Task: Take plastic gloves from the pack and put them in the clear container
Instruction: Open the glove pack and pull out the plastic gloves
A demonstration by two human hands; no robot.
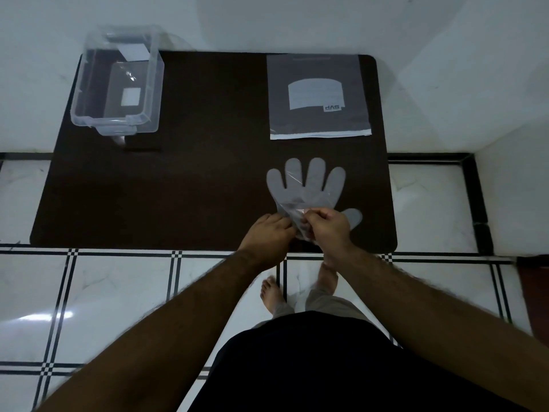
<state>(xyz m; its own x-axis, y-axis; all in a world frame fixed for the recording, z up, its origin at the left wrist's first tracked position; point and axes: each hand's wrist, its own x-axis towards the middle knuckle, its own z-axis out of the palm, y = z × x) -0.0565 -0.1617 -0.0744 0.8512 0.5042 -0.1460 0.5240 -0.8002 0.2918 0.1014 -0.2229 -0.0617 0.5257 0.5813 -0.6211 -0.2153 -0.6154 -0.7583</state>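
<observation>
Clear, thin plastic is what both hands are working on in the head view: the left hand (269, 230) and right hand (328, 223) are both pinching the cuff end of a see-through, grey-looking plastic glove (309, 185) lying flat on the dark brown mat (193, 179) on the tiled floor. The glove's long axis is running straight away from the person, fingers pointing at the flat grey glove pack (319, 96) sitting just beyond it, thumb sticking out to the right. The cuff is looking crinkled and lifted between the fingertips, rest of it still flat on the mat.

The clear rectangular plastic container (117, 84) is sitting open at the far left corner of the mat, well apart from the glove, up and to the left of the hands. So I'm guessing the left hand is the nearer one for carrying it over there.
</observation>
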